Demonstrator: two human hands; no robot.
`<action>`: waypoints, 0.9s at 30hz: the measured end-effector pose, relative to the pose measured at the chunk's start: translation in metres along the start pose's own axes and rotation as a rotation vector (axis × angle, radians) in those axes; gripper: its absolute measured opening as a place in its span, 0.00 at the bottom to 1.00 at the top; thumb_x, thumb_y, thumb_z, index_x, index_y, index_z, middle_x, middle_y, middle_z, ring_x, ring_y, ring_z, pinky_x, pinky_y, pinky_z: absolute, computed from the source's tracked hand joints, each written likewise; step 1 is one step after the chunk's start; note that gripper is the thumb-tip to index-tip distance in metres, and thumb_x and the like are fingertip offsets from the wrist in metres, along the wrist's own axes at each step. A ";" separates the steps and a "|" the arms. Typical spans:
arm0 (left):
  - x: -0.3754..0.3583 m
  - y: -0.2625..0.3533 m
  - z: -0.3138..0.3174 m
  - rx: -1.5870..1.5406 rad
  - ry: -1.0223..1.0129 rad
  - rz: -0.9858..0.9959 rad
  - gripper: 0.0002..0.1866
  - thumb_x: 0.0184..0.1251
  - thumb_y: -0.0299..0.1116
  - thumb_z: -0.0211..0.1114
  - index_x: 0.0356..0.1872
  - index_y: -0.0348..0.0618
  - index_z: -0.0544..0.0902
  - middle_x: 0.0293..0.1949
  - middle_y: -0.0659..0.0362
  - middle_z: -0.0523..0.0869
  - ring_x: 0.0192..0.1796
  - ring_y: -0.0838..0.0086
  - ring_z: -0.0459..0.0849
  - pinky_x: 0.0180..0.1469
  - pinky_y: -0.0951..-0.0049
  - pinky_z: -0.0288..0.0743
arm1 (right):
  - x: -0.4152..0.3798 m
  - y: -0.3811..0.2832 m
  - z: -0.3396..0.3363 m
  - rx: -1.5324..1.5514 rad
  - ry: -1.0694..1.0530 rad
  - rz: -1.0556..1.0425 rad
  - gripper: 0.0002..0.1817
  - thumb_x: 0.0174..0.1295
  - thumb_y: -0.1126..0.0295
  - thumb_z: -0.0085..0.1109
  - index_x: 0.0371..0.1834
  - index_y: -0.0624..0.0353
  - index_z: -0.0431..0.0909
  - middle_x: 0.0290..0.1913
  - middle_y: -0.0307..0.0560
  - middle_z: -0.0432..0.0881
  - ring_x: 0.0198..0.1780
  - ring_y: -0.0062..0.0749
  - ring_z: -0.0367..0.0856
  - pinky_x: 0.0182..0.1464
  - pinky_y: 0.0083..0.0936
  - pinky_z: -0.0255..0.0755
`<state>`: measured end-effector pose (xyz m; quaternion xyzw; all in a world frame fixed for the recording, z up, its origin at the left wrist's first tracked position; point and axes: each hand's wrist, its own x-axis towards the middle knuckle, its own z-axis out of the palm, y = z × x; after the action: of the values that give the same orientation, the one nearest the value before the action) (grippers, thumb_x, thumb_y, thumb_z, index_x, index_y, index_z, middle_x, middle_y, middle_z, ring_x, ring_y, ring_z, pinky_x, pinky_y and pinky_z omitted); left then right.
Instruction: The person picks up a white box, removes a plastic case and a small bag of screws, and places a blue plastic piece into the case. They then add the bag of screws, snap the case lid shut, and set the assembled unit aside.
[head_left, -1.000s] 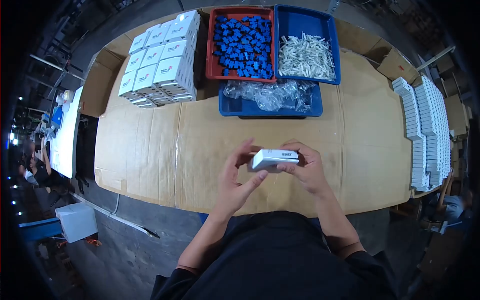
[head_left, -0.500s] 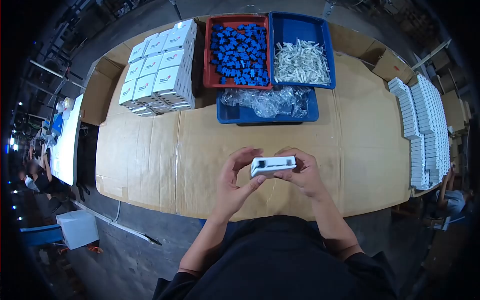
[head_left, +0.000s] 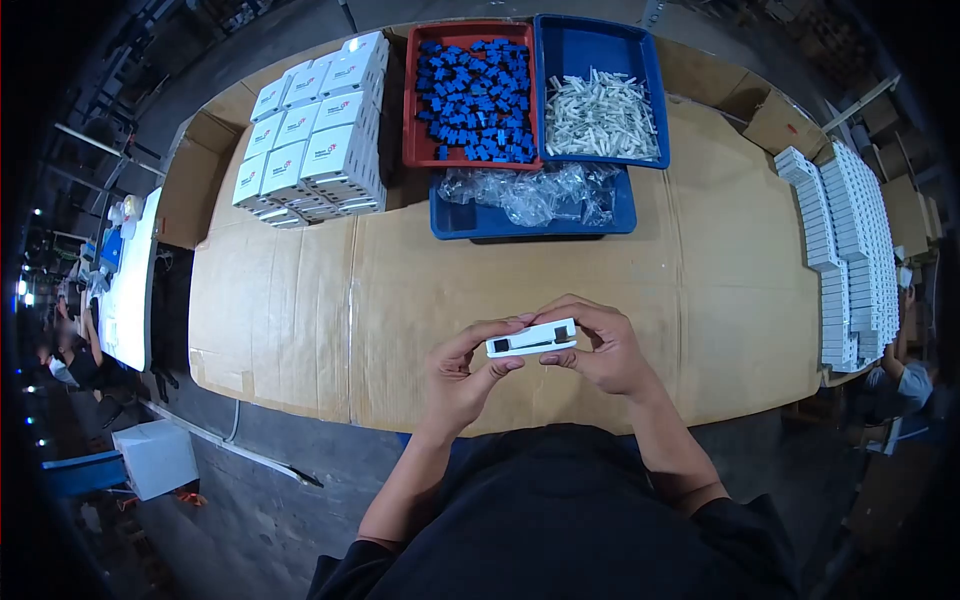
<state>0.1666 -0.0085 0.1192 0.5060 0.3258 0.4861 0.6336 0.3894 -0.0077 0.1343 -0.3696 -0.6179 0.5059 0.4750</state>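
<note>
Between my two hands is a white rectangular plastic case (head_left: 520,342), held over the cardboard-covered table. Its narrow side faces me and shows a dark square opening at the left and a dark notch at the right. My left hand (head_left: 465,370) pinches the left end, fingers on top and thumb below. Around the right end, my right hand (head_left: 605,350) is closed, with its thumb under the edge. The far face of the case is hidden from me.
A red tray (head_left: 412,150) of blue plastic pieces and a blue tray (head_left: 655,60) of small white parts stand at the back. Before them, another blue tray (head_left: 480,228) holds clear plastic bags. White boxes (head_left: 325,150) are stacked left, white cases (head_left: 850,260) right. People work at both sides.
The case has tilted, its right end now higher, and moved slightly left; its slotted side shows more clearly. My left fingers have closed onto its end. The view has shifted slightly.
</note>
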 end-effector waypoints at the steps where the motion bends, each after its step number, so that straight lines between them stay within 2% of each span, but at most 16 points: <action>1: 0.001 0.003 -0.001 0.009 -0.007 -0.006 0.19 0.66 0.24 0.76 0.58 0.34 0.86 0.58 0.49 0.90 0.66 0.63 0.86 0.71 0.63 0.76 | 0.000 0.001 0.001 0.005 0.007 -0.009 0.20 0.57 0.77 0.79 0.54 0.62 0.86 0.49 0.48 0.89 0.51 0.35 0.87 0.56 0.30 0.79; 5: 0.003 0.006 -0.002 0.037 -0.029 -0.004 0.20 0.67 0.24 0.76 0.58 0.34 0.86 0.59 0.48 0.90 0.65 0.63 0.87 0.71 0.63 0.76 | -0.002 0.005 0.004 0.002 0.034 -0.033 0.19 0.58 0.79 0.78 0.53 0.63 0.86 0.49 0.49 0.89 0.51 0.35 0.88 0.55 0.31 0.80; 9: 0.002 0.001 -0.005 0.069 -0.058 0.003 0.22 0.66 0.25 0.77 0.60 0.34 0.84 0.60 0.44 0.88 0.67 0.59 0.85 0.69 0.62 0.79 | -0.004 0.006 0.004 -0.009 0.035 -0.051 0.19 0.58 0.80 0.77 0.53 0.64 0.86 0.48 0.50 0.89 0.50 0.34 0.87 0.54 0.30 0.80; 14: 0.003 0.006 0.007 -0.026 0.028 -0.001 0.26 0.64 0.27 0.79 0.62 0.35 0.82 0.61 0.43 0.88 0.67 0.59 0.85 0.69 0.64 0.78 | -0.008 0.011 0.006 0.194 0.097 0.056 0.20 0.60 0.80 0.76 0.56 0.65 0.85 0.52 0.47 0.88 0.54 0.31 0.86 0.57 0.28 0.78; 15: 0.006 0.010 0.014 0.013 0.070 0.040 0.27 0.65 0.26 0.79 0.64 0.35 0.81 0.58 0.47 0.89 0.62 0.65 0.87 0.64 0.68 0.80 | -0.009 0.011 0.006 0.259 0.121 0.081 0.20 0.61 0.80 0.76 0.58 0.65 0.85 0.53 0.46 0.88 0.55 0.30 0.85 0.59 0.28 0.78; 18: -0.005 -0.015 -0.006 0.151 0.076 -0.107 0.28 0.65 0.25 0.79 0.65 0.35 0.81 0.53 0.52 0.90 0.55 0.72 0.87 0.57 0.73 0.80 | -0.007 0.004 0.005 0.275 0.203 0.206 0.24 0.62 0.79 0.76 0.62 0.65 0.82 0.55 0.45 0.87 0.58 0.30 0.84 0.63 0.28 0.76; 19: -0.006 -0.014 -0.003 0.190 0.124 -0.107 0.25 0.65 0.22 0.78 0.63 0.36 0.82 0.50 0.57 0.89 0.50 0.78 0.86 0.52 0.75 0.79 | -0.001 0.001 0.005 0.202 0.189 0.168 0.28 0.61 0.78 0.76 0.66 0.63 0.80 0.56 0.45 0.86 0.61 0.32 0.83 0.66 0.29 0.75; 22: 0.000 0.007 -0.003 0.443 0.068 -0.028 0.21 0.66 0.22 0.77 0.60 0.35 0.85 0.49 0.57 0.90 0.51 0.76 0.87 0.53 0.75 0.79 | 0.012 -0.016 0.007 -0.281 0.196 -0.011 0.27 0.60 0.76 0.77 0.65 0.61 0.82 0.56 0.43 0.85 0.61 0.33 0.82 0.65 0.30 0.75; 25: 0.003 0.013 -0.004 0.575 -0.029 0.092 0.17 0.68 0.22 0.75 0.57 0.34 0.86 0.48 0.56 0.91 0.51 0.75 0.88 0.54 0.74 0.80 | 0.009 -0.013 0.007 -0.182 0.019 0.045 0.24 0.60 0.75 0.78 0.60 0.61 0.84 0.53 0.41 0.83 0.54 0.31 0.80 0.57 0.28 0.75; 27: 0.002 0.023 0.003 0.558 -0.031 0.015 0.17 0.68 0.22 0.74 0.57 0.34 0.86 0.47 0.54 0.92 0.51 0.73 0.90 0.54 0.73 0.80 | 0.008 0.000 0.006 -0.120 -0.010 0.051 0.21 0.60 0.75 0.78 0.57 0.61 0.84 0.51 0.41 0.82 0.48 0.29 0.77 0.51 0.27 0.72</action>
<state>0.1637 -0.0073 0.1426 0.6707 0.4337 0.3743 0.4712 0.3813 -0.0021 0.1353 -0.4107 -0.6399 0.4816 0.4358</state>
